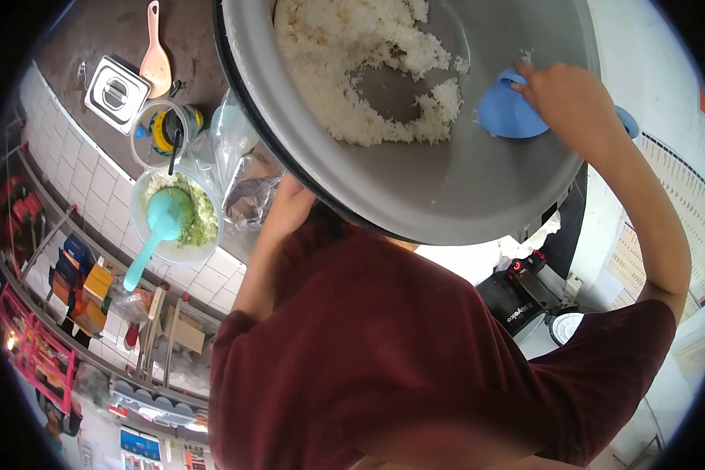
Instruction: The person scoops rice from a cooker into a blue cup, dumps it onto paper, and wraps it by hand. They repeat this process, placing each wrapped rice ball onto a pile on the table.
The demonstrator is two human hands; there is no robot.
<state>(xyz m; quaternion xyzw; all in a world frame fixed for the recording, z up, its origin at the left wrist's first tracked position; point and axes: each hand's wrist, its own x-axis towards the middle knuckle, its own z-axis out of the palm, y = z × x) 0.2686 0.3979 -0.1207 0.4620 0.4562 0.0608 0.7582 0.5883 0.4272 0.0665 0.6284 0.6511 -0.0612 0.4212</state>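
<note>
A large grey pot [446,200] fills the top of the view, tilted toward me, with white cooked rice [329,86] heaped on its left side and a bare patch in the rice. My right hand [568,102] is inside the pot, closed on a blue rice scoop [513,110]. The scoop's broad end lies against the bare inner wall, and its handle end shows beyond my wrist. My left hand [290,205] holds the pot's near left rim; its fingertips are hidden behind the edge.
To the left, a tub [218,227] holds green-and-white food and a turquoise scoop [164,215]. Beside it are a clear container [142,145], a steel lidded tin [117,92], a pink paddle [156,66] and plastic bags [247,180]. A black appliance [509,301] stands lower right.
</note>
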